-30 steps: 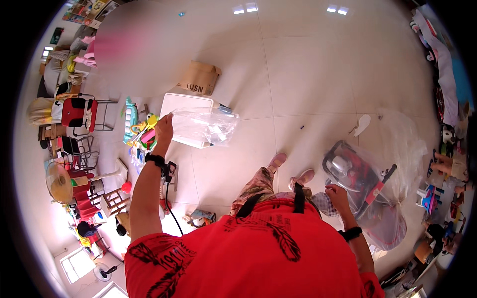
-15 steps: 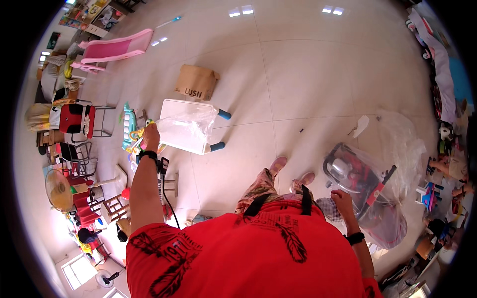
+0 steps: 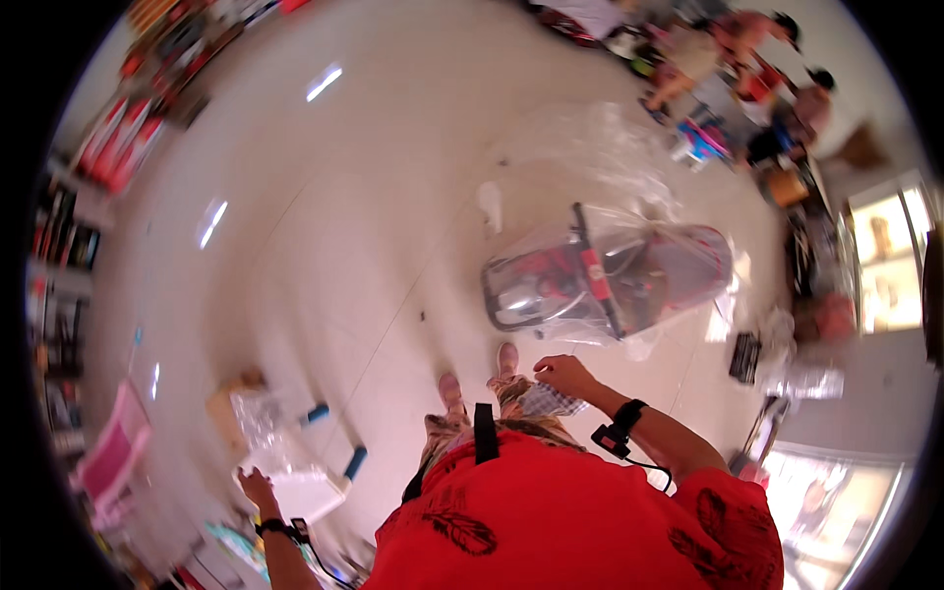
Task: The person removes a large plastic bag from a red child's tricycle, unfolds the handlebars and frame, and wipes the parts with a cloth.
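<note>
My right hand [image 3: 560,374] is closed in front of my waist, with a grey-and-white checked cloth [image 3: 553,400] hanging from it. At the lower left, my left hand [image 3: 256,487] has its fingers apart and appears to hold nothing. It is beside a small white table [image 3: 307,495] lying with its blue-tipped legs [image 3: 355,463] pointing to the right. Clear plastic [image 3: 261,430] covers part of that table. Ahead and to the right of my right hand lies a red and black stroller-like thing [image 3: 560,280] wrapped in clear plastic.
A cardboard box [image 3: 223,418] stands behind the white table. At far left is a pink slide [image 3: 116,442]. Loose clear plastic sheeting [image 3: 610,147] spreads over the floor beyond the wrapped thing. Two people [image 3: 752,39] are at the upper right, near a blue and pink item [image 3: 703,140].
My view has swung to the right, so the white table and slide now sit lower left. My left hand has come away from the yellow and teal toy. The checked cloth stays at my right hand.
</note>
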`<state>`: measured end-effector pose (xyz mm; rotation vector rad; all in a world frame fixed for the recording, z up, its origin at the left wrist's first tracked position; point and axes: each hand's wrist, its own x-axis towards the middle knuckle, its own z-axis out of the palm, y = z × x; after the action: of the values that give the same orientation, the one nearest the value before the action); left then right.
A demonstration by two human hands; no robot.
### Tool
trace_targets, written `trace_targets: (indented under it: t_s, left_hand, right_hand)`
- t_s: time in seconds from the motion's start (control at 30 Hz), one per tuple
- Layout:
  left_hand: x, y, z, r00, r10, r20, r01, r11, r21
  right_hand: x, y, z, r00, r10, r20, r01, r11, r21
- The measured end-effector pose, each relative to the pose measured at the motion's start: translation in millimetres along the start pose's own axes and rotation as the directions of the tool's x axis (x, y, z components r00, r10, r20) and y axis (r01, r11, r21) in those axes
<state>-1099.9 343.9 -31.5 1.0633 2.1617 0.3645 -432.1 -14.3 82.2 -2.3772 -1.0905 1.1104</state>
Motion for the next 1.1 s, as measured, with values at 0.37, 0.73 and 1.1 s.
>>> trace_targets:
  t_s: [0.37, 0.73, 1.1]
  left_hand:
    - [-168.8, 280.7, 291.6, 0.512, 0.301, 0.805, -0.484, 0.875, -0.019]
    - [-431.3, 407.9, 482.9, -0.115, 0.292, 0.949, -0.843, 0.477, -0.249]
    - [-503.9, 431.0, 561.7, -0.458, 0.140, 0.878, -0.875, 0.100, -0.473]
  right_hand:
    - [-68.5, 113.8, 6.9, 0.882, 0.449, -0.142, -0.309, 0.779, 0.545]
    - [-35.3, 199.2, -51.3, 0.793, 0.559, -0.242, -0.256, 0.667, 0.700]
    - [32.1, 228.5, -53.6, 0.770, 0.600, -0.220, -0.384, 0.710, 0.590]
